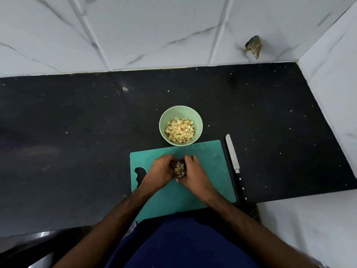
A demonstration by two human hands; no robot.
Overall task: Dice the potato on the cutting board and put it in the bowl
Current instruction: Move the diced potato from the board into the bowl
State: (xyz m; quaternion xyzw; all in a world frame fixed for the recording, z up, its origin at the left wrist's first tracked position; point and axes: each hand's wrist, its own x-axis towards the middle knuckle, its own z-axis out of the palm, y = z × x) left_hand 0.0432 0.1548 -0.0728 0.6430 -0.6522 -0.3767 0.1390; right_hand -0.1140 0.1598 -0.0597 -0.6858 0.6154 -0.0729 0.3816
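A teal cutting board (208,161) lies on the black counter in front of me. Over its middle, my left hand (160,171) and my right hand (193,173) are cupped together around a small heap of diced potato (179,168), fingers curled about the pieces. Just beyond the board's far edge stands a pale green bowl (180,113), partly filled with yellow potato cubes (179,130).
A knife (232,153) with a black riveted handle lies on the counter along the board's right edge, blade pointing away from me. The black counter (77,132) stretches left and right; tiled walls rise behind and to the right.
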